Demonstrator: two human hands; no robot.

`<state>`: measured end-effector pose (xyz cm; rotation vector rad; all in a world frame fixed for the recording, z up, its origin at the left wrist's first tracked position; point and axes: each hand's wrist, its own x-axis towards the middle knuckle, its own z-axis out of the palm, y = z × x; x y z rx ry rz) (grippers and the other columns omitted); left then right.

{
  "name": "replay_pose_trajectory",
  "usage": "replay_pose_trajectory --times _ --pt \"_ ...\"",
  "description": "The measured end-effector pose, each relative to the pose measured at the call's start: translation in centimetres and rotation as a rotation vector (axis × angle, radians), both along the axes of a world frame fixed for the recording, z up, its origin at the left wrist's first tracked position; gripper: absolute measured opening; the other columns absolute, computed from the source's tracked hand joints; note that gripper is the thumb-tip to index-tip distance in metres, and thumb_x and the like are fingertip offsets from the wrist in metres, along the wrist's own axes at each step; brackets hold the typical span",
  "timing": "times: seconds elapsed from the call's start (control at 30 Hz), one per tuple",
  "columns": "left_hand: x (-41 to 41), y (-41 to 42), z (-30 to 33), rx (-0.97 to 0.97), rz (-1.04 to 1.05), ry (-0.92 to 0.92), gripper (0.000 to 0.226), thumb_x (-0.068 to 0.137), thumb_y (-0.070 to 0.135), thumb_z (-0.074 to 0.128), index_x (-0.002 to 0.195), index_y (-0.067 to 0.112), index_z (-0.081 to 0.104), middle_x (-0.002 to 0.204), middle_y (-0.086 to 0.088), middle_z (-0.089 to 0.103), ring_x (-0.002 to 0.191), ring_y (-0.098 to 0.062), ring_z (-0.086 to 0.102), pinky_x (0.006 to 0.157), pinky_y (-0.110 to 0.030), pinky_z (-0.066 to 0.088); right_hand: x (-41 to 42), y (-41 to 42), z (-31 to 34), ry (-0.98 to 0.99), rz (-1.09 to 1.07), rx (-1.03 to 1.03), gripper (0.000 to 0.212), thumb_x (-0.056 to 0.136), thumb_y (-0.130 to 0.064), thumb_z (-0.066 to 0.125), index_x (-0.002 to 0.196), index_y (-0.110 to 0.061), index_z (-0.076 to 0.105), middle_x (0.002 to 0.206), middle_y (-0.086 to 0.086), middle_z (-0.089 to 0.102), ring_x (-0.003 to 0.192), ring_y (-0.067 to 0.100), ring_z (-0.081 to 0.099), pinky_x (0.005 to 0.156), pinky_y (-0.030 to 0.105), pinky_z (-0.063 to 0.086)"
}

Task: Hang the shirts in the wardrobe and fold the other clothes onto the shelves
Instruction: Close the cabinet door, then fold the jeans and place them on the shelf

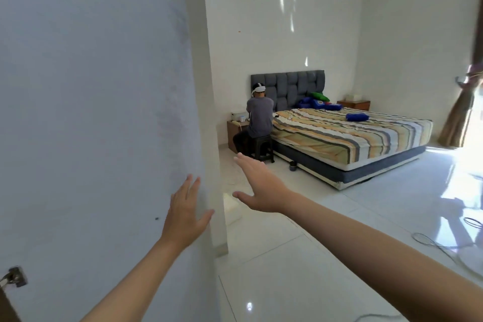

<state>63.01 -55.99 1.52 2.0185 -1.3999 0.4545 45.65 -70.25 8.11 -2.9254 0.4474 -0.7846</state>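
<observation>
While both bare arms reach forward, the left hand [184, 213] lies flat-fingered against the pale painted wall [91, 112], and the right hand [257, 187] hovers spread, holding nothing; blue folded clothes [357, 117] rest well apart on the striped bed [352, 136].

A bed [350, 138] with a striped sheet sits against the far wall, grey padded headboard [287, 87] behind it. Blue pillows [357, 117] and a green one [320, 97] lie on the bed. Left of the bed, a person [258, 117] sits on a dark stool [264, 150]. Right of the bed hangs a brown curtain [460, 112].
</observation>
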Motion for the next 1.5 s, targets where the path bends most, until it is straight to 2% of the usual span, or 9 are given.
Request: replay_pose_trajectory --times 0.1,0.17,0.37,0.47,0.63,0.87,1.17,1.37,1.5 --pt "-8.9 -3.1 -0.7 -0.007 -0.177 0.068 0.077 0.082 0.036 0.068 0.144 0.014 0.029 0.152 -0.006 0.028 0.14 -0.023 0.027 0.108 -0.032 0.029 -9.6 -0.8 -0.9 0.028 -0.103 -0.007 0.082 0.088 -0.043 0.062 0.152 -0.016 0.018 0.159 0.006 0.019 0.145 0.021 0.021 0.118 0.042 0.021" --pt "-15.8 -5.1 -1.5 -0.027 -0.313 0.098 0.073 0.082 0.03 0.07 0.142 0.01 0.033 0.147 -0.008 0.037 0.138 -0.024 0.031 0.11 -0.034 0.032 -17.1 -1.2 -1.8 0.057 -0.192 -0.039 0.081 0.088 -0.045 0.061 0.151 -0.016 0.019 0.158 0.006 0.022 0.144 0.021 0.023 0.117 0.039 0.024" --pt "-37.5 -9.6 -4.5 0.033 -0.638 0.168 0.069 0.084 0.035 0.066 0.141 0.012 0.034 0.145 -0.004 0.039 0.136 -0.018 0.033 0.107 -0.024 0.026 -41.1 -0.1 -4.6 0.137 -0.529 -0.039 0.076 0.091 -0.042 0.059 0.151 -0.016 0.021 0.158 0.008 0.023 0.143 0.025 0.026 0.116 0.04 0.024" --pt "-47.7 -10.7 -6.2 0.109 -0.821 0.216 0.07 0.085 0.038 0.064 0.142 0.014 0.032 0.146 -0.003 0.037 0.138 -0.017 0.03 0.109 -0.026 0.028 -52.0 1.0 -6.3 0.185 -0.696 -0.021 0.075 0.092 -0.044 0.055 0.152 -0.016 0.018 0.158 0.01 0.02 0.143 0.028 0.025 0.115 0.046 0.024" --pt "-62.0 -11.6 -8.5 0.222 -1.076 0.274 0.065 0.085 0.036 0.064 0.14 0.014 0.036 0.141 -0.002 0.041 0.132 -0.014 0.036 0.103 -0.019 0.028 -66.5 4.7 -8.8 0.195 -0.967 0.049 0.075 0.092 -0.047 0.053 0.152 -0.02 0.018 0.158 0.009 0.021 0.142 0.028 0.027 0.114 0.044 0.024" --pt "-76.9 -13.6 -13.9 0.394 -1.325 0.277 0.06 0.086 0.038 0.063 0.136 0.014 0.042 0.135 -0.003 0.047 0.129 -0.016 0.041 0.107 -0.033 0.038 -81.0 7.7 -15.8 0.274 -1.241 0.159 0.07 0.091 -0.047 0.054 0.149 -0.018 0.028 0.155 0.013 0.027 0.139 0.031 0.032 0.111 0.047 0.029" --pt "-90.7 -18.1 -22.5 0.726 -1.374 0.42 0.058 0.091 0.037 0.057 0.139 0.013 0.038 0.137 -0.003 0.043 0.128 -0.014 0.04 0.097 -0.013 0.027 -94.7 4.1 -22.2 0.411 -1.426 0.419 0.067 0.084 -0.047 0.057 0.142 -0.015 0.043 0.143 0.02 0.043 0.124 0.041 0.047 0.099 0.053 0.041" --pt "-96.2 -19.7 -27.5 0.96 -1.305 0.492 0.056 0.093 0.04 0.052 0.14 0.014 0.036 0.138 -0.003 0.042 0.129 -0.016 0.04 0.095 -0.017 0.03 -101.1 0.7 -25.1 0.443 -1.47 0.496 0.062 0.089 -0.043 0.059 0.144 -0.021 0.04 0.148 0.018 0.038 0.132 0.038 0.039 0.108 0.049 0.033" --pt "-99.2 -19.8 -30.1 1.035 -1.216 0.541 0.054 0.092 0.038 0.053 0.137 0.012 0.039 0.134 -0.005 0.045 0.128 -0.018 0.041 0.104 -0.025 0.034 -105.1 -2.1 -27.6 0.485 -1.393 0.542 0.059 0.089 -0.041 0.059 0.142 -0.021 0.042 0.147 0.017 0.04 0.131 0.037 0.039 0.106 0.049 0.034"
